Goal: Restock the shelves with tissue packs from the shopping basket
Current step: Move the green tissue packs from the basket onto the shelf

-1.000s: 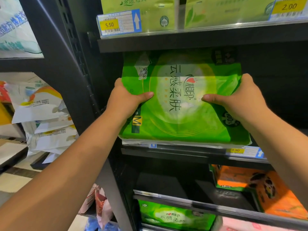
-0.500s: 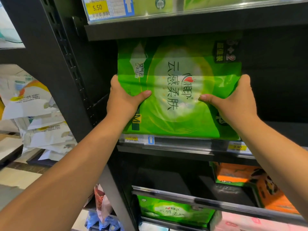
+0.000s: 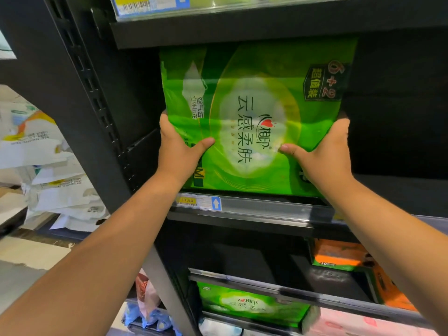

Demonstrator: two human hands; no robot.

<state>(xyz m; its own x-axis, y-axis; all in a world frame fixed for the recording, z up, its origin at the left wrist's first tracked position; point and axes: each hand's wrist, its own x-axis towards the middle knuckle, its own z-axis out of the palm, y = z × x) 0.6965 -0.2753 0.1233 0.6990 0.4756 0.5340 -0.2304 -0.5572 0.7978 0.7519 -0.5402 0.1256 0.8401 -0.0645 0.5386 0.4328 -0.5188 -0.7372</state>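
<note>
Step in hand: placement. The green tissue pack [image 3: 254,112] stands upright at frame centre, its lower edge at the front of the middle shelf [image 3: 266,208]. Left hand [image 3: 179,154] and right hand [image 3: 324,154] clamp its lower sides, thumbs in front, fingers hidden behind. The next move likely calls for pushing it back, then releasing.

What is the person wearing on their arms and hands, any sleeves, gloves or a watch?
Nothing visible. The left hand and right hand are ungloved; the left forearm and right forearm are bare to the frame's edge, no sleeve, watch or bracelet in view.

Two green packs [image 3: 254,112] [image 3: 249,304], two hands [image 3: 178,155] [image 3: 326,154]
</note>
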